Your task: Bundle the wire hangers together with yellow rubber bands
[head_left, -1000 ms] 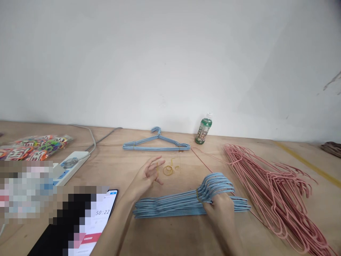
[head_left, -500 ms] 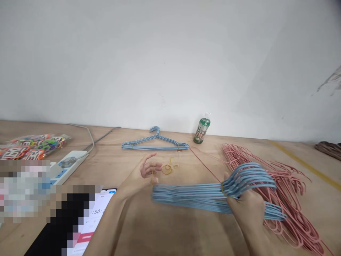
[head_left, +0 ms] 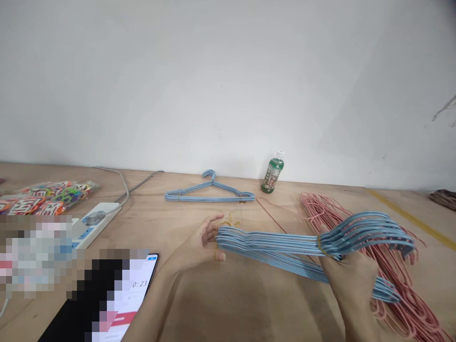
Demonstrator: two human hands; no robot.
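Note:
A bundle of blue wire hangers [head_left: 281, 241] is gripped in my right hand [head_left: 352, 280], just below the hooks, which fan out to the right. A yellow rubber band [head_left: 319, 246] circles the bundle near that hand's thumb. My left hand [head_left: 204, 244] is at the bundle's left end, thumb and fingers apart, with another rubber band [head_left: 215, 249] stretched between them. Whether this band has passed over the hanger tips, I cannot tell. A few loose rubber bands [head_left: 231, 220] lie just behind the bundle.
Another set of blue hangers [head_left: 210, 198] lies near the wall beside a green bottle [head_left: 272, 175]. Pink hangers [head_left: 422, 304] are heaped at right. On the left are a power strip [head_left: 101, 223], bags of colourful items [head_left: 53, 197] and a phone [head_left: 131, 299].
The blue bundle has swung, its hooks moving right and its left end rising toward my left hand. My left hand now meets that end, the rubber band still stretched on its fingers.

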